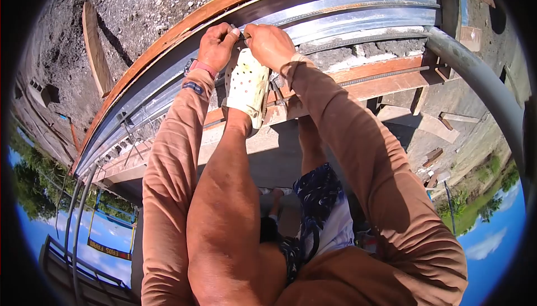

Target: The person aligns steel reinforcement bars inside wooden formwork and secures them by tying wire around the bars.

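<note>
My left hand (217, 48) and my right hand (271, 46) are close together just beyond the toe of my cream clog (246, 84). The fingers of both are closed in a pinch on a small dark piece between them, too small to name. They are over a steel rebar (363, 40) that runs along the inside of a wood-edged form lined with shiny corrugated metal sheet (358, 5). My left wrist wears a watch and a red band. The clog stands on the form's near edge, beside rough concrete.
A thick grey pipe (475, 63) curves down at the right. Wooden boards (403, 82) line the near side, and a loose plank (96, 49) lies on gravel (140, 4). Upright bars (75, 222) rise at the left. Below, another person's foot (284, 191) shows between my legs.
</note>
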Demonstrator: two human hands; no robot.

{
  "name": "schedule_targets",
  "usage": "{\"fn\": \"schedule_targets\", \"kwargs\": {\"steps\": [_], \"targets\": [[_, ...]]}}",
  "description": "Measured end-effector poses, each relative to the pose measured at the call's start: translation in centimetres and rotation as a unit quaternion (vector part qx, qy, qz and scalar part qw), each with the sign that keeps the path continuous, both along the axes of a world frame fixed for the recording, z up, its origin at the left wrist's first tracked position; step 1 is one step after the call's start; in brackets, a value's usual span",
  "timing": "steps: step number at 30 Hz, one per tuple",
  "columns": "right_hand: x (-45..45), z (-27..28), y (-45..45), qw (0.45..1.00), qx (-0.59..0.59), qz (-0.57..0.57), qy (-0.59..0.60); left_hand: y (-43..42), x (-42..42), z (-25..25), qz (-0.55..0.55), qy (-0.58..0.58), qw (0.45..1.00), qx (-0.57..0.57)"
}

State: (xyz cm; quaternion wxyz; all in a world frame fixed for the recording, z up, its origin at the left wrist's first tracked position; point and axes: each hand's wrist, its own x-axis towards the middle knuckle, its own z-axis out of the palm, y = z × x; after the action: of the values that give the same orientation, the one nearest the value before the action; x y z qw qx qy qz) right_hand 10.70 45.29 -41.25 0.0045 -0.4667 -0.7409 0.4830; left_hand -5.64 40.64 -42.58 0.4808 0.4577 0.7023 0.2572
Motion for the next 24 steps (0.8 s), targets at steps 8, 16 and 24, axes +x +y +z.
{"fn": "schedule_targets", "kwargs": {"steps": [8,16,24], "targets": [[-0.5,-0.2,-0.2,1.0,-0.01,-0.019,0.003,0.3,0.3,-0.4,-0.002,0.007,1.0,-0.002],[-1.0,-0.5,0.5,0.997,0.069,0.029,-0.01,0.5,0.8,1.6,-0.082,0.238,0.968,0.007],[-0.3,-0.2,0.1,0.999,0.039,0.011,-0.001,-0.9,0.3,0.1,-0.019,0.165,0.986,-0.023]]}}
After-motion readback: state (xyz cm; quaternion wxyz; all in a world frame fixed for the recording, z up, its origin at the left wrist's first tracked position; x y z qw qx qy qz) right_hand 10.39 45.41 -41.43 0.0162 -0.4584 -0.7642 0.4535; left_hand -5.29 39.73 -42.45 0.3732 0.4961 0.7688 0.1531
